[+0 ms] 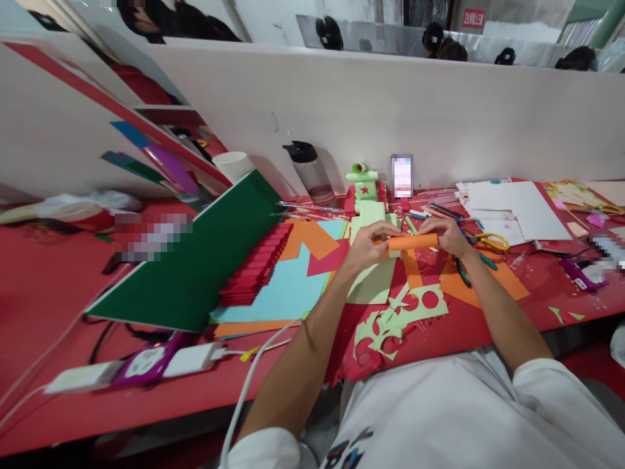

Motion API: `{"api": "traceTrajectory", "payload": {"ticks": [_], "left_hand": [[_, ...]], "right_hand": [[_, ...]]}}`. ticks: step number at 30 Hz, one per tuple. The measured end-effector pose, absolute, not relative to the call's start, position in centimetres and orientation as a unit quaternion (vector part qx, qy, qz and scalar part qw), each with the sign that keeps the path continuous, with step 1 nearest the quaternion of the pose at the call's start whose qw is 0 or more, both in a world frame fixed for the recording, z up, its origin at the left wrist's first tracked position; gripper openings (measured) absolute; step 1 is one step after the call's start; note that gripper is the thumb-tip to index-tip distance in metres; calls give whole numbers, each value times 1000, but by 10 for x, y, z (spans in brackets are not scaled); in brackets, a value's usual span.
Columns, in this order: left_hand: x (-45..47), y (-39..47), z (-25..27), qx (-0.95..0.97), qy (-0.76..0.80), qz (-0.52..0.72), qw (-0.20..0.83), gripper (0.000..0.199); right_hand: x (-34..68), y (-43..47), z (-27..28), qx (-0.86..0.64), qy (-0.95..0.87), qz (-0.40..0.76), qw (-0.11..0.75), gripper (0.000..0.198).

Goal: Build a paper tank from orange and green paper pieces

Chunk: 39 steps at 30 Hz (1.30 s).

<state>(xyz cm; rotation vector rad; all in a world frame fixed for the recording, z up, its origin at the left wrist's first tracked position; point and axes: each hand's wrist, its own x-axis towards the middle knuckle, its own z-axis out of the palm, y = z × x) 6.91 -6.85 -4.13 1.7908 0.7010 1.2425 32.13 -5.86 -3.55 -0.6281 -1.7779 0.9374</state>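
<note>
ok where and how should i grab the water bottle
Probably fingers around the cylindrical body of the water bottle, just below its black lid, coming from the near right: it stands tall, with the white partition behind and the green board crowding its left.

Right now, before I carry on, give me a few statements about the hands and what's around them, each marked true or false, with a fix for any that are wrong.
1. The left hand and the right hand are both on the orange paper roll. True.
2. The phone is lying flat. False: the phone stands upright.
3. The black-lidded bottle is to the left of the phone. True.
4. The green board is to the right of both hands. False: the green board is to their left, tilted up.
5. Pale green scraps with cut-out holes lie on the red table between the forearms. True.
</note>
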Motion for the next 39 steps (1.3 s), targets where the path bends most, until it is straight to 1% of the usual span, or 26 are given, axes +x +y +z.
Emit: {"api": "traceTrajectory", "payload": {"ticks": [5,12,23,25,28,32,35,37,39], "left_hand": [[70,-70,-37,689,322,506,406,20],[71,-66,-38,658,366,529,391,20],[69,-64,-37,671,367,533,363,18],[68,-64,-37,677,361,519,378,21],[68,-64,-39,697,341,475,415,25],[70,-63,-44,723,324,399,461,24],[71,-65,-44,724,335,369,477,23],[70,-67,-42,716,358,363,477,23],[70,-70,-38,700,392,364,472,25]], "right_hand": [[323,-60,-34,-299,-727,364,501,6],[326,-53,-41,-325,-718,306,534,2],[324,-54,-40,-298,-692,344,561,25],[323,-54,-40,-303,-686,362,553,26],[323,-54,-40,-311,-684,401,524,21],[321,-57,-41,-306,-721,448,432,16],[319,-59,-42,-298,-741,474,372,19],[318,-59,-44,-307,-744,465,369,22],[316,-57,-46,-323,-742,442,388,25]]}}
